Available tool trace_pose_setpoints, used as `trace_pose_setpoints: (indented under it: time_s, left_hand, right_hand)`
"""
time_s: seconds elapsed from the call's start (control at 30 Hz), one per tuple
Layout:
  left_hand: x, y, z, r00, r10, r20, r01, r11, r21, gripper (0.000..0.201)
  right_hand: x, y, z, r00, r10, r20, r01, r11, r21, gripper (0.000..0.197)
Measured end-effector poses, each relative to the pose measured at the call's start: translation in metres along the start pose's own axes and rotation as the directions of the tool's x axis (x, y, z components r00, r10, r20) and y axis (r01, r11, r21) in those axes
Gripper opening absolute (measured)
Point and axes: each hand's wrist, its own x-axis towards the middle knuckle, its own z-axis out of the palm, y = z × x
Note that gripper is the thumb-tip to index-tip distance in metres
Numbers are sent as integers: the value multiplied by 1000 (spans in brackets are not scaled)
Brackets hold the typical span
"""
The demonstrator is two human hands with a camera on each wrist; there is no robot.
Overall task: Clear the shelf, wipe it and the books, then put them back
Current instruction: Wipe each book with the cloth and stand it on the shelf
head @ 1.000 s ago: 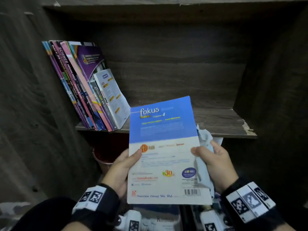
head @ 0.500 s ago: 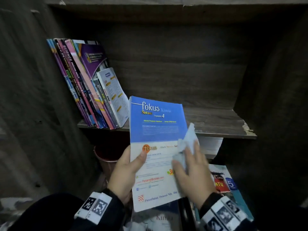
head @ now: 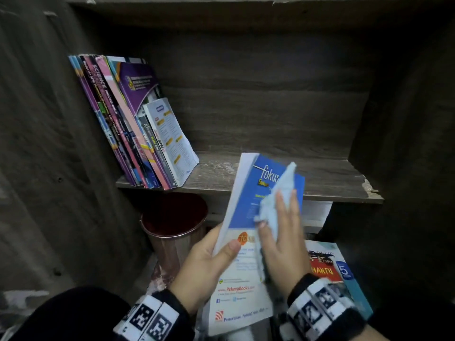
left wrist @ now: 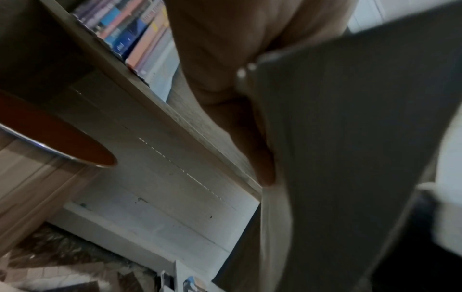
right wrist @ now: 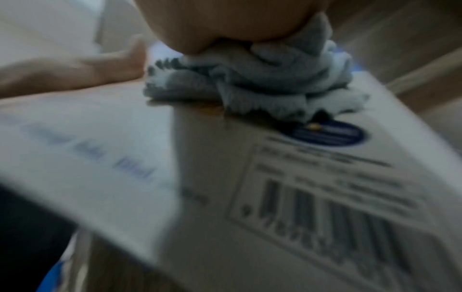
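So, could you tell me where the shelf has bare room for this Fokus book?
The shelf board is bare from the leaning row of books rightward to the chipped right end. The left end is crowded. Below, a copper bin and loose books fill the space.

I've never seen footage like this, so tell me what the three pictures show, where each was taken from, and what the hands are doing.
No machine here: a person works with bare hands, wearing cameras. The wide picture comes from a head camera looking down at a wooden shelf. The two blurry close-ups come from cameras strapped to each wrist.

The left hand grips a blue and white Fokus book by its edge. The right hand presses a pale blue cloth flat against the book's cover, wiping it.

On the shelf, a row of books leans against the left wall. Below the shelf stands a copper-coloured bin, and another book lies under the right wrist.
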Motion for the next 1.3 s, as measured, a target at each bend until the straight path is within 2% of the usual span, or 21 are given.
trace_pose_setpoints:
  time_s: [0.07, 0.13, 0.17, 0.23, 0.3, 0.37, 0.4, 0.47, 0.53, 0.57, 0.6, 0.63, 0.7, 0.77, 0.8, 0.87, 0.97, 1.03, 1.1, 1.2, 1.3]
  left_hand:
    - [0, -3, 2, 1000, 11, 4, -11, 999, 32, 34]
    - [-2, -5, 2, 1000, 17, 1, -17, 999, 46, 31]
    - [-2, -5, 1, 1000, 14, 4, -15, 999, 51, 31]
    - [-3, -3, 0, 1000, 1, 19, -1, 999, 47, 33]
    - [-5, -2, 1, 999, 3, 47, -5, 999, 49, 32]
    - [-6, -3, 3, 997, 13, 72, -18, 997, 76, 32]
    - [-6, -5, 4, 997, 15, 78, -22, 996, 90, 34]
    - [-6, -7, 5, 998, 27, 63, -34, 994, 106, 36]
    - [-6, -7, 5, 998, 50, 24, -53, 991, 121, 34]
    - [-6, -7, 4, 998, 64, 13, -65, 990, 124, 33]
    - [-5, -6, 4, 997, 71, 9, -71, 989, 130, 33]
    - [-6, -6, 4, 998, 63, 9, -64, 989, 131, 33]
    - [-7, -5, 5, 1000, 28, 9, -29, 995, 99, 37]
    - [-8, -5, 6, 1000, 27, 5, -28, 996, 88, 44]
    - [-7, -5, 7, 999, 32, -7, -31, 996, 86, 45]
    - [-3, -4, 9, 997, 58, -54, -53, 995, 88, 43]
    - [5, -3, 6, 980, 111, -163, -97, 991, 94, 27]
    - [5, 1, 4, 977, 88, -196, -82, 996, 37, 31]
    - [3, 4, 3, 983, 66, -170, -67, 998, 0, 36]
    - [0, 1, 4, 981, 121, -151, -109, 990, 85, 30]
    - [-7, 2, 7, 993, 104, -59, -98, 990, 97, 37]
  right_hand:
    - [-15, -6, 10, 949, -309, 69, 311, 950, -15, 65]
    - [-9, 4, 9, 911, -399, 107, 407, 911, -68, 65]
    - [-1, 11, 6, 935, -344, 86, 350, 933, -78, 62]
    - [16, 27, -2, 997, -75, -19, 75, 997, -20, 52]
    - [30, 41, -8, 958, 258, -128, -244, 963, 110, 51]
    - [28, 37, -7, 914, 370, -164, -346, 925, 159, 51]
    - [21, 29, -3, 931, 335, -145, -317, 939, 135, 51]
    - [1, 5, 9, 994, 76, -77, -73, 996, 48, 52]
    - [-14, -6, 15, 962, -272, 28, 272, 962, 8, 59]
    - [-13, -2, 15, 925, -375, 62, 376, 927, -5, 62]
    - [-6, 4, 13, 918, -390, 76, 392, 920, -13, 60]
    - [2, 10, 9, 944, -327, 53, 328, 945, -17, 58]
    - [19, 22, -1, 999, -33, -36, 34, 999, 30, 52]
    - [27, 30, -6, 964, 243, -112, -238, 970, 59, 51]
    - [26, 28, -4, 945, 293, -142, -290, 956, 45, 52]
    - [12, 18, 6, 956, 268, -116, -270, 963, -5, 56]
    - [-29, -4, 29, 999, -35, 37, 36, 999, -38, 57]
    - [-47, -9, 37, 957, -251, 144, 262, 963, -65, 57]
    - [-46, -6, 36, 911, -369, 182, 385, 921, -63, 57]
    - [-22, 2, 23, 934, -331, 132, 342, 937, -71, 58]
    - [10, 12, 2, 998, -57, -23, 55, 997, -57, 72]
